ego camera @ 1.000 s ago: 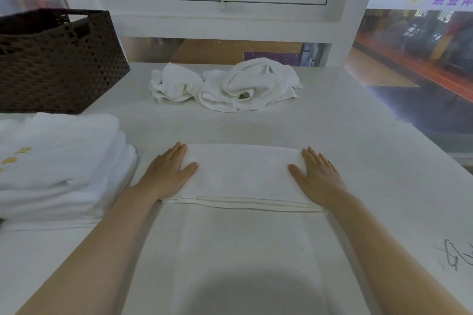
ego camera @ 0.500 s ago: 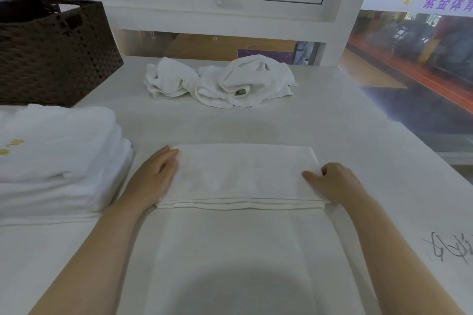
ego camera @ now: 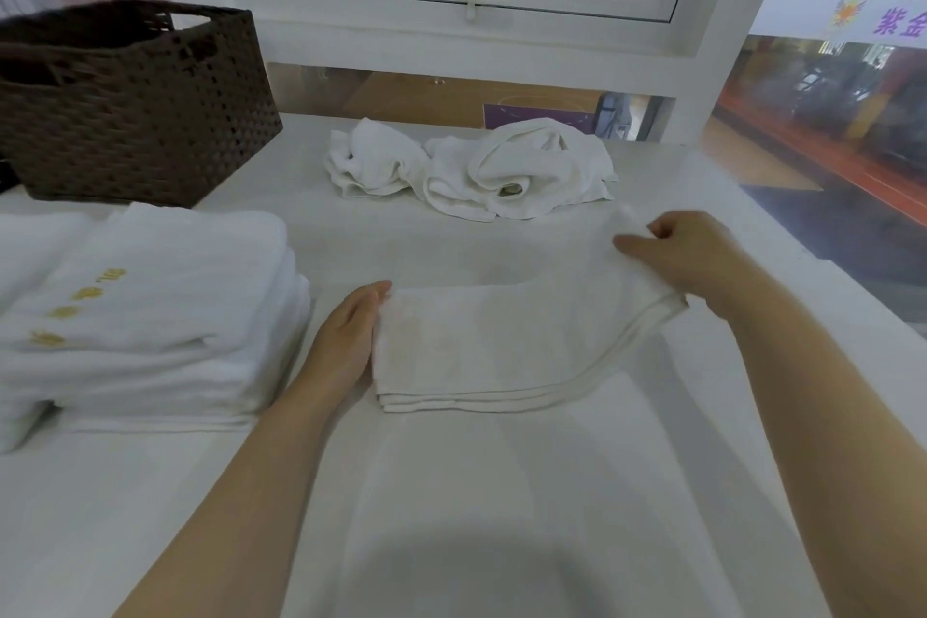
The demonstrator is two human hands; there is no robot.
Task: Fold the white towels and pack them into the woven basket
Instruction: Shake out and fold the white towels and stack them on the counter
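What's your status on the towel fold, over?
Right hand pinching the folded towel's right end, lifted. Left hand flat against its left edge. Crumpled towels waiting behind; nothing blocking.

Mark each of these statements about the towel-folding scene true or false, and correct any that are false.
1. The right hand pinches the right end of the folded towel and lifts it off the table. True.
2. The left hand grips the woven basket. False: it rests flat against the towel's left edge.
3. A stack of folded towels lies in front of the basket. True.
4. The crumpled towels are inside the basket. False: they lie on the table near the window.
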